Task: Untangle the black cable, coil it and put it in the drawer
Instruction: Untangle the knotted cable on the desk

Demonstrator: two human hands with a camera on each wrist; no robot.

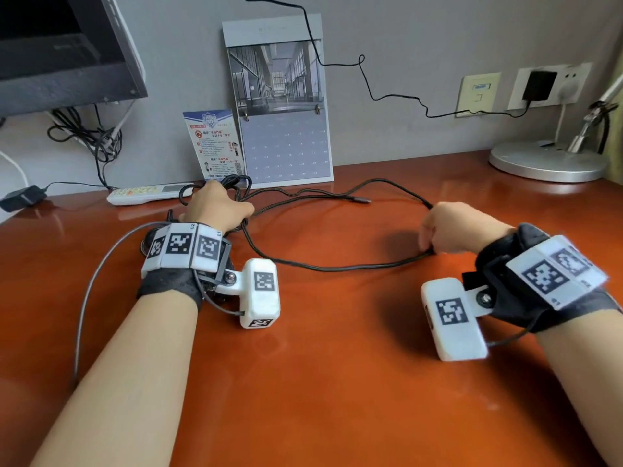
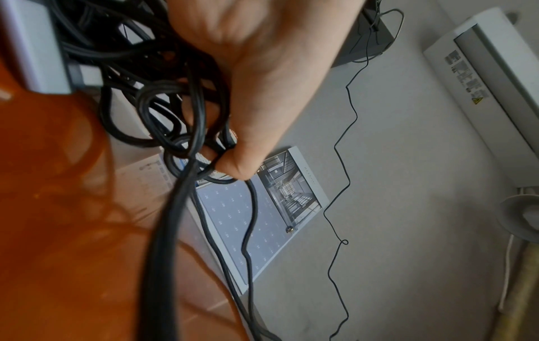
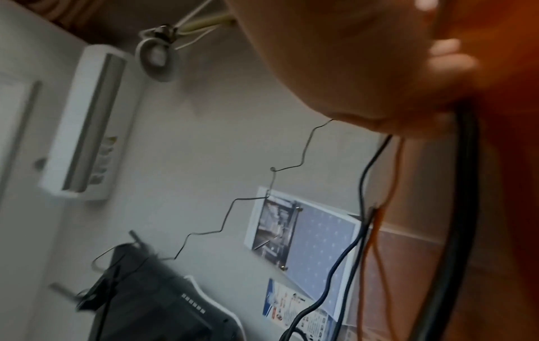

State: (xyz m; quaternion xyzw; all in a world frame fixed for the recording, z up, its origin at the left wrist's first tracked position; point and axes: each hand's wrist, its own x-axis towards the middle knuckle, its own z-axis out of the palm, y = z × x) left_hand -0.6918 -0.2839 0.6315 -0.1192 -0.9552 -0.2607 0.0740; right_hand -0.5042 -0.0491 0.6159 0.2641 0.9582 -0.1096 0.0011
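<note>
While the cable [image 1: 337,266] lies half-spread on the worktop [image 1: 320,382], its knotted bunch sits at 11 o'clock, grasped by the left hand [image 1: 215,205]; a loose loop runs out to 2 o'clock, pinched by the right hand [image 1: 451,227]. Free plug end lies at 12. Step, I'd judge: untangling, coiling not begun. Next needs the right hand to draw slack w/o tightening knots. Calendar [image 1: 283,112] behind; drawer not in view.
</note>
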